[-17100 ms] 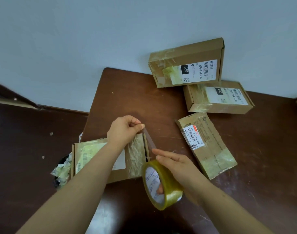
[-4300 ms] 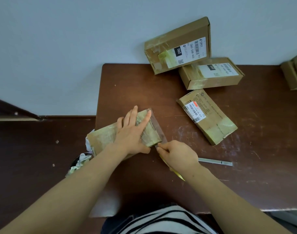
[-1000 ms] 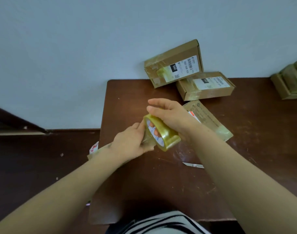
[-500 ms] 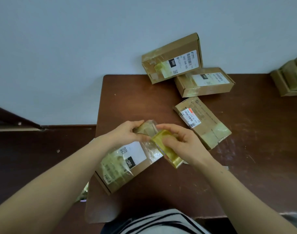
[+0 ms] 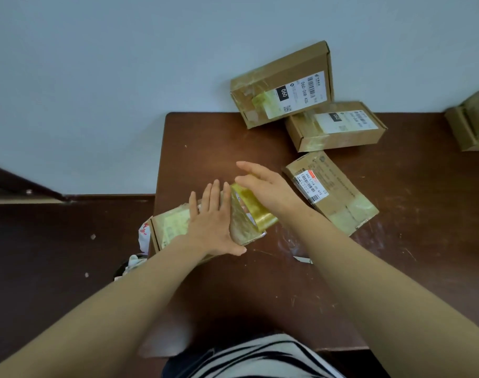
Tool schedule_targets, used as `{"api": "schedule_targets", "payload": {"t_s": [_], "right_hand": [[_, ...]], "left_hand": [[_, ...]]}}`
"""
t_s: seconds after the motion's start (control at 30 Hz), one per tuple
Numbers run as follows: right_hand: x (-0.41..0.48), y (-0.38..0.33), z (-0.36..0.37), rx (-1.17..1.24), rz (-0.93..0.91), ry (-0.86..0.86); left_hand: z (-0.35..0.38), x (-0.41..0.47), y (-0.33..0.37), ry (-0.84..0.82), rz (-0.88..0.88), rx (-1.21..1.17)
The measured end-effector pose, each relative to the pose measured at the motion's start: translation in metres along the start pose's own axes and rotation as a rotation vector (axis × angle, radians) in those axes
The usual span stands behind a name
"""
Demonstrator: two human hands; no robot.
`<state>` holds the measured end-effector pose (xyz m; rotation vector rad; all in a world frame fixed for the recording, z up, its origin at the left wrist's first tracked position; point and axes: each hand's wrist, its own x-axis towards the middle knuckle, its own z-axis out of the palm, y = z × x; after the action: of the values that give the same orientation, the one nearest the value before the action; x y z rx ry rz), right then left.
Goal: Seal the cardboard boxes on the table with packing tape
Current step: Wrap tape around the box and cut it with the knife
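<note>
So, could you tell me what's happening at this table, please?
A person is taping a cardboard box at the table edge. The left hand presses flat on its top. The right hand lies over the roll of packing tape at the box's right end; its thumb is hidden, so the grip is unclear. Three other taped boxes sit further back, one leaning on the wall.

Both bare forearms reach in over the near edge of the table point(image 5: 205, 137), converging toward its left side. The left hand point(image 5: 213, 222) lies flat, palm down, fingers straight and slightly spread, pressing on the box point(image 5: 172, 225) at the left edge. Just beside it on the right, the right hand point(image 5: 271, 190) holds the tape roll point(image 5: 257, 211) under its palm, with its upper fingers stretched forward.
</note>
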<state>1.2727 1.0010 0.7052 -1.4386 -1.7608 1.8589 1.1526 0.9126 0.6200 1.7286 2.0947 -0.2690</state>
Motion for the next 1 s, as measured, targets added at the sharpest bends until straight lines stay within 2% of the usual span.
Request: {"api": "schedule_targets", "payload": {"t_s": [0.07,0.17,0.27,0.4,0.7,0.77,0.9,0.93,0.97,1.0], "right_hand": [[-0.016,0.007,-0.003,-0.018,-0.075,0.003],[-0.046,0.02,-0.009,-0.232,-0.13,0.057],[-0.082,0.041,-0.01,-0.36,-0.015,0.034],[-0.095,0.058,-0.011,-0.621,0.051,0.044],[-0.073,0.066,-0.001,-0.748,0.228,-0.055],[-0.069,0.067,-0.001,-0.778,0.232,-0.068],[-0.066,0.068,0.0,-0.78,0.239,-0.086],[-0.066,0.07,0.0,-0.78,0.236,-0.081],[-0.065,0.07,-0.001,-0.773,0.234,-0.074],[-0.065,0.071,-0.001,-0.765,0.233,-0.07]], "left_hand": [[0.001,0.0,0.002,0.029,-0.012,-0.004],[0.001,0.0,0.001,0.044,-0.014,-0.048],[-0.001,0.0,0.001,0.045,-0.008,-0.098],[-0.005,-0.002,0.0,0.058,0.031,-0.159],[-0.002,-0.001,-0.003,0.044,0.072,-0.114],[-0.004,0.0,-0.003,0.006,0.068,-0.091],[-0.019,0.003,-0.001,-0.222,0.016,-0.157],[-0.024,0.005,0.002,-0.186,0.017,-0.186],[-0.029,0.006,0.006,-0.062,0.065,-0.2],[-0.032,0.005,0.012,0.14,0.165,-0.182]]}}
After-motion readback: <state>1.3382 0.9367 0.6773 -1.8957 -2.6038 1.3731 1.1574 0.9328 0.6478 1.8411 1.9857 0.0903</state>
